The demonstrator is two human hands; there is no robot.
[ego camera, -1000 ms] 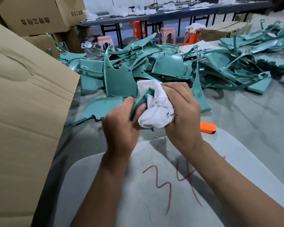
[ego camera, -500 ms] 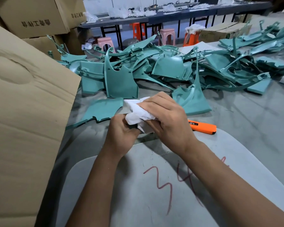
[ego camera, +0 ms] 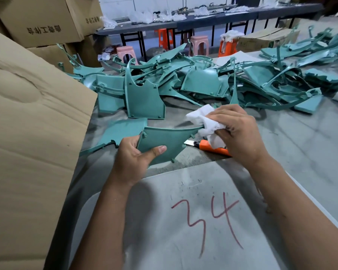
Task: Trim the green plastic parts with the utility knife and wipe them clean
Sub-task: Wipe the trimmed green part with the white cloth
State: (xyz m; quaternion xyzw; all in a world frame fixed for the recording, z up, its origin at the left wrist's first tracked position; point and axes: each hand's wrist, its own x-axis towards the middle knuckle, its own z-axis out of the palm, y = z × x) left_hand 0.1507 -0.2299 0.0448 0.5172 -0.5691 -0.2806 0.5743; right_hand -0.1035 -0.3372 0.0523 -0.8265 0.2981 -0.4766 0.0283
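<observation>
While my left hand pinches the green panel, my right hand, clenching the white rag, wipes; next, its far tip.

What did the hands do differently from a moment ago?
The left hand turned the green part out flat into view; before it was bunched inside the white cloth. The right hand slid the cloth to the part's right tip. The orange knife and green pile stayed put.

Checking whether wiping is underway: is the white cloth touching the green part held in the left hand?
Touching. The head view shows the white cloth, bunched in the right hand, pressed against the right tip of the green part.
</observation>
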